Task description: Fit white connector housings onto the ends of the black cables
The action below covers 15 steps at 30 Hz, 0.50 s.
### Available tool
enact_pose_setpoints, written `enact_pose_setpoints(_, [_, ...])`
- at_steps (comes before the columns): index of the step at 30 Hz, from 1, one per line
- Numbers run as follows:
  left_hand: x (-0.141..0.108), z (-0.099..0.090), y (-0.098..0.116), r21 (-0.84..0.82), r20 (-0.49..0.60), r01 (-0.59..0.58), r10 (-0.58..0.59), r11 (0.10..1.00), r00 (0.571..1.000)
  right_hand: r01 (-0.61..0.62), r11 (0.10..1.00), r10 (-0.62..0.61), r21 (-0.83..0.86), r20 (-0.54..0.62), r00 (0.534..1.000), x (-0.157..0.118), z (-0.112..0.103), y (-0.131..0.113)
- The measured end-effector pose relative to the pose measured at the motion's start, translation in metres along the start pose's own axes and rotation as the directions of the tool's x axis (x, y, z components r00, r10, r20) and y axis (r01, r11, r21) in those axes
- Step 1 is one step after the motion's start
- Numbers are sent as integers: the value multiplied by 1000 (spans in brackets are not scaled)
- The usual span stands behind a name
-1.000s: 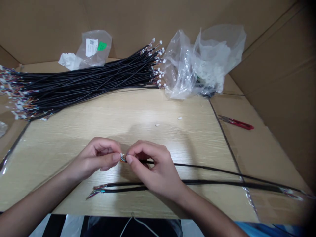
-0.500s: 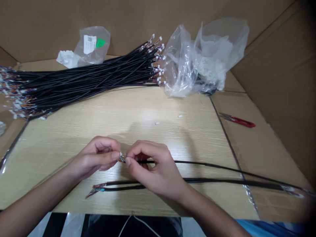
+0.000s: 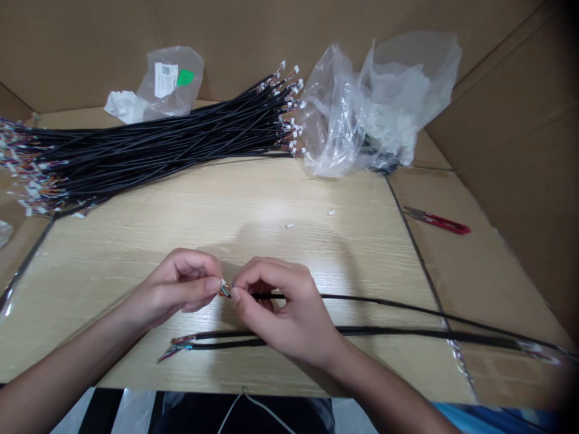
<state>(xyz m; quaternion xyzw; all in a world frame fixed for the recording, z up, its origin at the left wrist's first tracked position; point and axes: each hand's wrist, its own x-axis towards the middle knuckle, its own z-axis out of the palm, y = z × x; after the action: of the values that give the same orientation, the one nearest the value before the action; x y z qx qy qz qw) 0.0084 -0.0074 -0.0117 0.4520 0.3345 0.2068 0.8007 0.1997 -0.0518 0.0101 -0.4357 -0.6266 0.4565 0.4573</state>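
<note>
My left hand (image 3: 187,283) pinches a small white connector (image 3: 223,283) between thumb and forefinger. Thin coloured wires run from it to my right hand (image 3: 280,301), whose thumb and forefinger are closed on the wires by the end of a black cable (image 3: 353,298). That cable stretches off to the right. Just below lie further black cables (image 3: 398,331), with bare coloured wire ends (image 3: 175,347) at their left. Two small white connectors (image 3: 290,226) rest loose on the table beyond my hands. My fingertips partly hide the held connector.
A big bundle of black cables (image 3: 172,144) with white connectors lies at the back left. Behind it is a labelled plastic bag (image 3: 176,78); clear bags (image 3: 384,108) with white parts stand back right. Red-handled snips (image 3: 441,222) lie on cardboard at right. Cardboard walls enclose the table.
The view has shifted very slightly. Both hands keep their pinch, and a little more of the connector and wires shows between the fingertips.
</note>
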Motion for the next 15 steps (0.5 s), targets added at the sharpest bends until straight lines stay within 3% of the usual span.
enact_pose_setpoints(15, [-2, -3, 2, 206, -15, -26, 30, 978, 999, -26, 999, 28, -47, 25, 999, -1, 1, 3])
